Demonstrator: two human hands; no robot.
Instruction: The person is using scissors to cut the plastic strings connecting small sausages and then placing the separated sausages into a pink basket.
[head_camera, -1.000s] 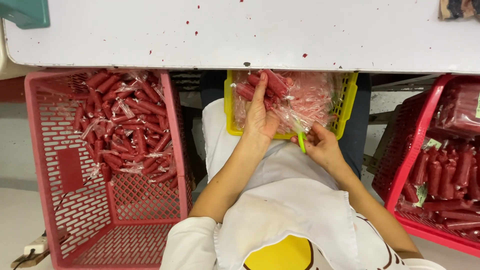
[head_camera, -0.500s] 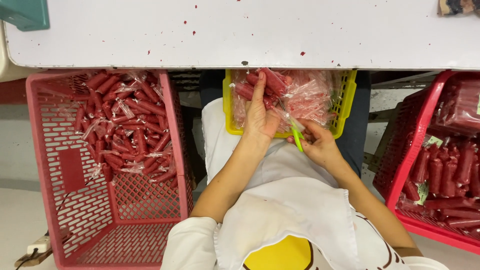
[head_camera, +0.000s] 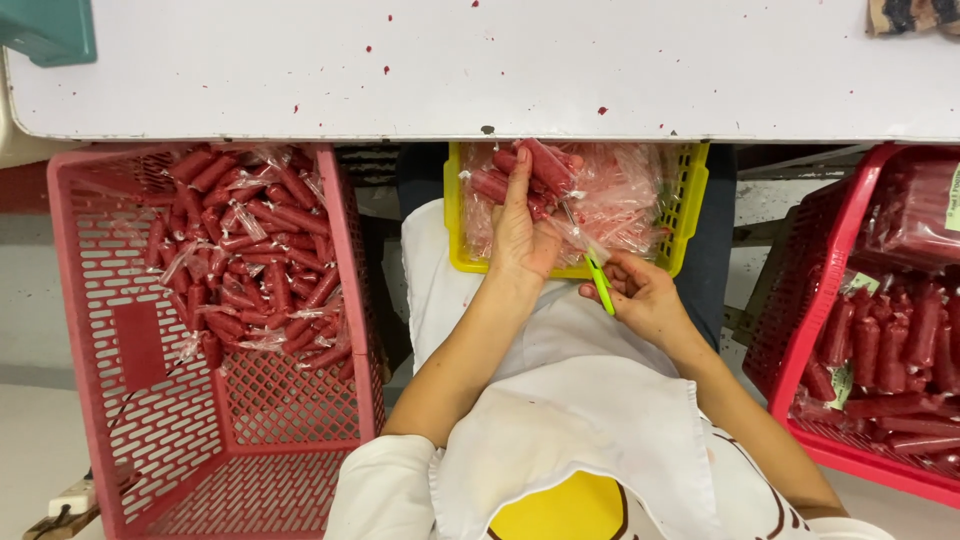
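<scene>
1. A white table (head_camera: 480, 70) ran across the top; a pink crate (head_camera: 100, 330) of red sausages sat to my left and a red crate (head_camera: 800, 400) to my right.
2. A yellow basket (head_camera: 452, 230) rested on my lap under the table edge.
3. My left hand (head_camera: 520, 235) was closed around a bunch of wrapped sausages (head_camera: 530, 170), which pointed away from me over the basket.
4. My right hand (head_camera: 645, 300), just beside it and nearer me, gripped green scissors (head_camera: 600, 285), blades aimed at the wrapper ends.

White short sleeves, white apron, perhaps a yellow print at its bottom.
</scene>
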